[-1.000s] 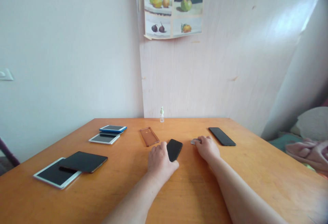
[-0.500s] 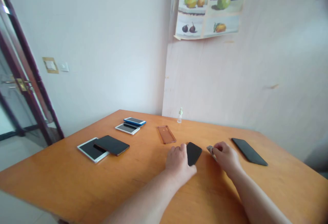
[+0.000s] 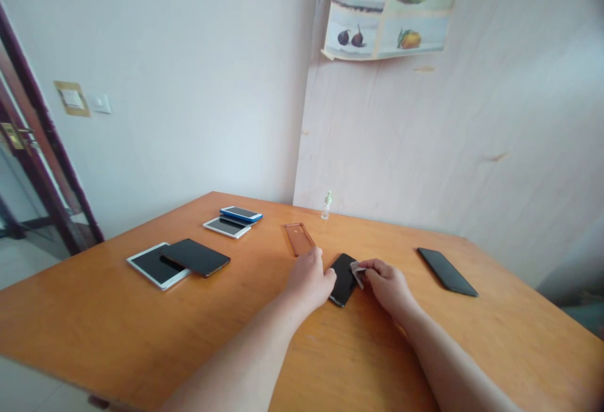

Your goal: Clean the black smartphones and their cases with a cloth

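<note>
A black phone (image 3: pixel 342 281) lies on the wooden table between my hands, its glossy side up. My left hand (image 3: pixel 309 278) is closed at the phone's left edge, the thumb against it and the other fingers bent and partly hidden. From the right, my right hand (image 3: pixel 387 283) pinches a small whitish cloth or wipe (image 3: pixel 357 272), which touches the phone's upper right part. Just beyond my left hand lies a reddish-brown clear phone case (image 3: pixel 298 239), its lower end partly covered by my fingers.
A dark tablet-like slab (image 3: pixel 447 272) lies at the right. On the left a black tablet (image 3: pixel 198 257) overlaps a white one (image 3: pixel 153 267). Behind them a blue phone (image 3: pixel 241 214) rests on a white device (image 3: pixel 226 228). A small spray bottle (image 3: pixel 326 206) stands near the wall.
My right hand has moved left with the cloth, onto the phone. My left hand has shifted to the phone's left edge, uncovering more of it. The view has tilted slightly.
</note>
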Motion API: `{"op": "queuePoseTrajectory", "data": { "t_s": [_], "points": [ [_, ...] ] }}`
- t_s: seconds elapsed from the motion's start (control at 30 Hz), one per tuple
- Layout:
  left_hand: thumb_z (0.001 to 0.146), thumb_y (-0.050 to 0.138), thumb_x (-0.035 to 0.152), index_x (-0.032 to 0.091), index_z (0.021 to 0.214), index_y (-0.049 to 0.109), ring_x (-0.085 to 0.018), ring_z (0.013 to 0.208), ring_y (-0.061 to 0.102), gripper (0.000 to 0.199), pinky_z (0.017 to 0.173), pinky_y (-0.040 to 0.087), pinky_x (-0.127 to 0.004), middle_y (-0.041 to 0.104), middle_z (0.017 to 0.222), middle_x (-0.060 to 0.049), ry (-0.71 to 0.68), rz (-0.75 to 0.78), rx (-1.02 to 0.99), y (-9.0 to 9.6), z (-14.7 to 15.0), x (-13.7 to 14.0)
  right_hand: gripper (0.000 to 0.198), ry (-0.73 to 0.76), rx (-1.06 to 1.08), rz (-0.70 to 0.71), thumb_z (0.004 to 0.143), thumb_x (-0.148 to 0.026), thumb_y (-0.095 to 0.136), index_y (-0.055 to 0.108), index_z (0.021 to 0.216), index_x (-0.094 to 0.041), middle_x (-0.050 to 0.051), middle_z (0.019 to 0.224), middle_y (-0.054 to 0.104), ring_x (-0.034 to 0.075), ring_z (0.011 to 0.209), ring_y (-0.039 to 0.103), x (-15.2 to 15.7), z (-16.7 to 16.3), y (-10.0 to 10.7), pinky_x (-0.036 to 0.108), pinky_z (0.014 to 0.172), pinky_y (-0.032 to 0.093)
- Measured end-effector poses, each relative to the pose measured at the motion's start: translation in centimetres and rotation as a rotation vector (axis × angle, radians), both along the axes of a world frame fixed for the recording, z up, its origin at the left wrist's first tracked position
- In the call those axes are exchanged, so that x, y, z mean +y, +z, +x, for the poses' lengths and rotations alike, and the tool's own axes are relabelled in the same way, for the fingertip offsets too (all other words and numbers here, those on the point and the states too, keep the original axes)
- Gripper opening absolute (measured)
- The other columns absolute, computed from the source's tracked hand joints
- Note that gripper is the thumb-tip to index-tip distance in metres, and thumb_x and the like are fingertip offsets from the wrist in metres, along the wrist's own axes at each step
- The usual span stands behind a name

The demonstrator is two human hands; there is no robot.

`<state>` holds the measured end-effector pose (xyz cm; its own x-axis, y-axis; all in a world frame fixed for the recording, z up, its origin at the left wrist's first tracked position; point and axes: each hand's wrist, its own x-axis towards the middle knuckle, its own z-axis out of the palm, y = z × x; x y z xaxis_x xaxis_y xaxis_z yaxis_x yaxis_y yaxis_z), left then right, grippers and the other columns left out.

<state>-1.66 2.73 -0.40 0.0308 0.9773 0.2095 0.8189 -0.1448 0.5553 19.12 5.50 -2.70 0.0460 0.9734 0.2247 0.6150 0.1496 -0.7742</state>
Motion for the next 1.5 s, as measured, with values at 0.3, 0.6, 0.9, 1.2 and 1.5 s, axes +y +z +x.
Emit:
{"op": "queuePoseTrajectory", "data": {
  "t_s": [0.3, 0.6, 0.9, 1.2, 1.5],
  "points": [
    [0.05, 0.077, 0.058, 0.021, 0.102, 0.056, -0.034, 0.107, 0.056, 0.067, 0.088, 0.045, -0.039, 0.06, 0.112, -0.012, -0.198, 0.005, 0.156, 0.5, -0.3, -1.6, 0.036, 0.143, -0.583, 0.096, 0.093, -0.036, 0.042, 0.069, 0.116, -0.03, -0.001, 0.125, 0.066, 0.024, 0.12, 0.053, -1.8, -0.7, 1.9, 0.036, 0.103, 0.037],
    [0.06, 0.07, 0.038, 0.02, 0.103, 0.054, -0.031, 0.101, 0.058, 0.049, 0.084, 0.047, -0.037, 0.061, 0.105, -0.012, -0.22, 0.028, 0.163, 0.2, 0.0, -1.6, 0.042, 0.386, -0.688, -0.049, 0.096, -0.039, 0.036, 0.056, 0.133, -0.039, -0.006, 0.144, 0.049, 0.033, 0.144, 0.022, -4.3, -2.5, 3.1, 0.058, 0.113, 0.018],
    [0.058, 0.071, 0.035, 0.022, 0.114, 0.051, -0.033, 0.108, 0.057, 0.061, 0.089, 0.046, -0.039, 0.061, 0.114, -0.011, -0.233, 0.006, 0.088, 0.0, -0.2, -1.3, 0.047, 0.363, -0.677, -0.116, 0.098, -0.045, 0.029, 0.046, 0.141, -0.038, -0.001, 0.15, 0.041, 0.032, 0.145, 0.016, -4.2, -2.5, 3.0, 0.064, 0.111, 0.011],
    [0.055, 0.072, 0.032, 0.021, 0.137, 0.039, -0.033, 0.118, 0.053, 0.089, 0.097, 0.044, -0.038, 0.06, 0.124, -0.011, -0.267, -0.035, 0.007, -0.2, 0.0, -1.1, 0.046, 0.069, -0.727, -0.137, 0.098, -0.043, 0.029, 0.047, 0.14, -0.035, -0.001, 0.149, 0.043, 0.036, 0.145, 0.017, -2.9, -1.0, 2.7, 0.074, 0.105, 0.01],
    [0.06, 0.072, 0.028, 0.017, 0.149, 0.015, -0.03, 0.136, 0.039, 0.106, 0.109, 0.036, -0.036, 0.034, 0.151, -0.017, -0.3, 0.001, -0.112, -0.8, -0.3, -0.7, 0.046, 0.349, -0.627, -0.094, 0.099, -0.046, 0.025, 0.048, 0.138, -0.039, -0.001, 0.149, 0.043, 0.031, 0.145, 0.02, -4.2, -3.2, 3.0, 0.069, 0.109, 0.007]
  ]
}}
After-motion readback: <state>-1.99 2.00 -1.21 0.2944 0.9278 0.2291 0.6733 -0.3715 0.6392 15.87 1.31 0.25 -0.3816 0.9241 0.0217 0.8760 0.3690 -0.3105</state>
